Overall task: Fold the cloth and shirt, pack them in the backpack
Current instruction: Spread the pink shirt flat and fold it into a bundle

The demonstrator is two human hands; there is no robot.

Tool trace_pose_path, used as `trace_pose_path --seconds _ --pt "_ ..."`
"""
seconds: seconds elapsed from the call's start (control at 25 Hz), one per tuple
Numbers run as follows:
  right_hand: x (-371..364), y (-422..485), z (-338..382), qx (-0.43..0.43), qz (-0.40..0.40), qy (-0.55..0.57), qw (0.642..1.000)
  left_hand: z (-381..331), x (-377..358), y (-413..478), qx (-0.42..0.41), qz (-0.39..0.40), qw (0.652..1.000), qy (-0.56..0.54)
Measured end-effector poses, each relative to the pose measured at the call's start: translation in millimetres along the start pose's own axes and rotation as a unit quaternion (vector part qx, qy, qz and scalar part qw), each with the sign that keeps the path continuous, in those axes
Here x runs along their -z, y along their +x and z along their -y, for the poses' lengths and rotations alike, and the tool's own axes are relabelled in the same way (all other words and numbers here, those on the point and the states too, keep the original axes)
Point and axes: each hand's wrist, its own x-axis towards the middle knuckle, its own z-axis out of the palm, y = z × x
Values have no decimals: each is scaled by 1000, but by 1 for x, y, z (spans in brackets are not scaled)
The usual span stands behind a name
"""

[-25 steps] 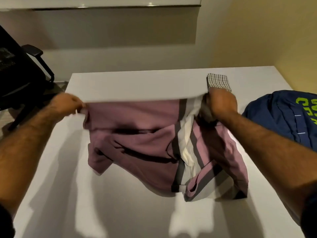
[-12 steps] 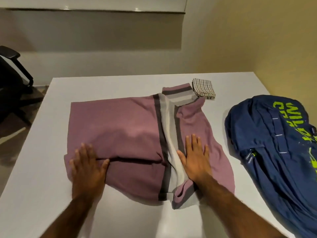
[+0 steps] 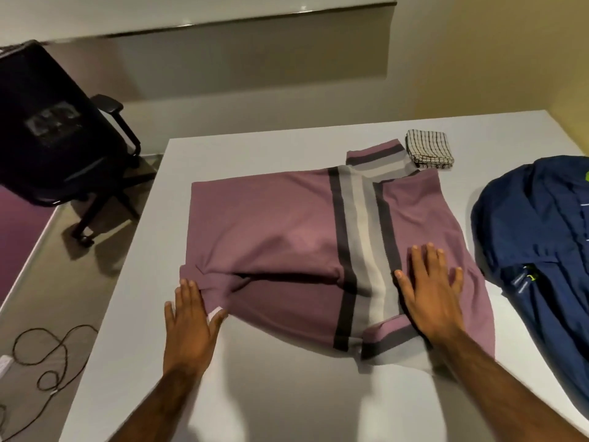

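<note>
Since a moment ago, left hand [image 3: 188, 317] slid out to the left edge of the mauve striped knit shirt [image 3: 271, 224]; right hand [image 3: 430, 298] stayed flat by its grey-white stripe. Both were unclenched, fingers straight, prob. pressing the fold smooth. A folded checked cloth [image 3: 428, 149] sat at the shirt's far corner, navy fabric backpack [image 3: 541, 250] to the shirt's right, on white surface [image 3: 287, 393].

The backpack [image 3: 535, 234] runs off the right edge, its green lettering almost wholly cut away. The right hand [image 3: 430, 295], slightly blurred, hides a patch of the shirt [image 3: 271, 234]. The chair [image 3: 32, 154] is cropped at the left, the pale mark on its back unreadable. The near edge of the counter [image 3: 287, 393] lies out of frame.
</note>
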Motion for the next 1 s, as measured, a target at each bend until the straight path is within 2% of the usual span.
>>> trace_pose_path --seconds 0.16,0.24,0.44,0.64,0.72,0.8,0.88,1.0 --pt "0 -37 -26 214 -40 -66 974 16 15 -16 -95 -53 984 139" --pt "1 -49 -41 260 -35 -95 960 14 26 -12 -113 -75 975 175" --pt "12 -61 -44 270 7 -128 954 -4 53 -3 -113 -61 982 138" --pt "23 -74 -11 312 47 -145 938 -15 51 25 -241 -41 952 186" --pt "29 -77 4 329 43 -155 930 -18 52 34 -261 -56 946 181" --pt "36 -84 10 305 47 -154 939 -12 53 32 -279 -47 943 173" --pt "46 -99 5 280 46 -156 946 -3 64 19 -301 -6 942 150" --pt "62 -144 -24 312 82 -224 920 0 94 -38 -323 129 921 176"
